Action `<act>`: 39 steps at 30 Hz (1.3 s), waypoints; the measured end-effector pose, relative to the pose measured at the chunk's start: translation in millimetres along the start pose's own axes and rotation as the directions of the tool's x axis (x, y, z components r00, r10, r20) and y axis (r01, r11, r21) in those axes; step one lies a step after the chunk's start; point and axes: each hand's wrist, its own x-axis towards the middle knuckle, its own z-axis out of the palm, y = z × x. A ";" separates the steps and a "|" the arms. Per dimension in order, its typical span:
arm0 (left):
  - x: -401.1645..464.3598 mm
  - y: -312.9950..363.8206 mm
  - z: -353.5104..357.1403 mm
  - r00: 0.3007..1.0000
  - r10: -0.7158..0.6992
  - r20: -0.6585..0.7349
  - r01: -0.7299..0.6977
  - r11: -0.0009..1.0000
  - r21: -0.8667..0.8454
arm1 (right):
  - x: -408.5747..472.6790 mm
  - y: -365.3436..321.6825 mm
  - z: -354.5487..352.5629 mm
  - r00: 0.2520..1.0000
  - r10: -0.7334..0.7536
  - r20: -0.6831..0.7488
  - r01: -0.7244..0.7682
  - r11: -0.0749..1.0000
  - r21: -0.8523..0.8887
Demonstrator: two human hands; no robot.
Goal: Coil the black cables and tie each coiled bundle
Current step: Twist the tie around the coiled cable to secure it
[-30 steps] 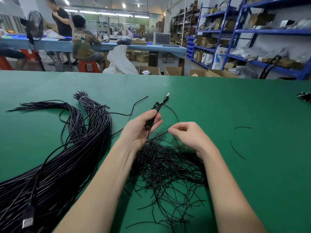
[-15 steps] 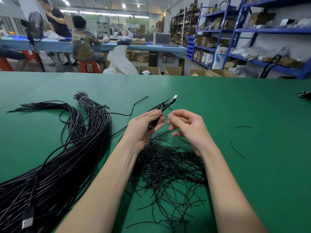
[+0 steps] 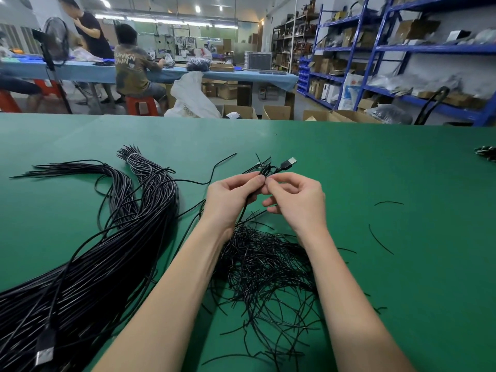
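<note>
My left hand (image 3: 230, 196) grips a small coiled black cable (image 3: 265, 170) above the green table (image 3: 375, 170); its USB plug (image 3: 289, 162) sticks out up and to the right. My right hand (image 3: 295, 200) meets it from the right, thumb and forefinger pinching at the coil, where a thin black tie seems to be. A loose heap of thin black twist ties (image 3: 263, 264) lies under both wrists. A thick bundle of long black cables (image 3: 107, 251) stretches along the left side, its far end bound with a white tie.
Two stray ties (image 3: 379, 238) lie to the right on the table. A dark bundle (image 3: 487, 153) shows at the far right edge. Another USB plug (image 3: 44, 350) lies at the near left. Beyond the table are boxes, blue shelves and people at a bench.
My right hand has risen from the tie heap and come up to the coil in my left hand. The coil's plug has tilted to the right.
</note>
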 end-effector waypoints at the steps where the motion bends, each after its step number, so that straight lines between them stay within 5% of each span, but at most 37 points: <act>1: 0.1 -0.1 0.2 1.000 0.013 0.003 -0.013 1.000 0.016 | 0.2 -0.5 0.1 1.000 0.000 -0.007 0.000 1.000 -0.009; 11: -5.1 5.2 2.3 0.993 0.115 0.029 -0.118 0.984 0.134 | 0.3 0.3 -3.2 0.970 -0.244 0.008 0.233 0.917 -0.322; 18: -6.0 6.3 8.2 0.958 0.276 -0.077 -0.218 0.876 0.430 | -1.6 3.2 -1.9 0.934 -0.348 0.087 0.352 0.842 -0.408; 25: -2.3 10.7 7.3 0.995 0.042 -0.087 -0.040 0.999 0.024 | -2.4 3.6 -1.4 0.990 0.052 0.129 -0.067 0.991 0.117; 31: -4.7 13.4 9.5 0.994 -0.038 0.102 0.053 0.988 -0.145 | -3.6 5.0 -9.3 0.872 0.327 0.364 -0.482 0.701 0.526; 39: -5.5 17.5 -4.2 0.955 -0.093 0.283 0.135 0.982 -0.129 | -3.0 6.7 -10.7 0.818 0.371 0.439 -0.572 0.603 0.557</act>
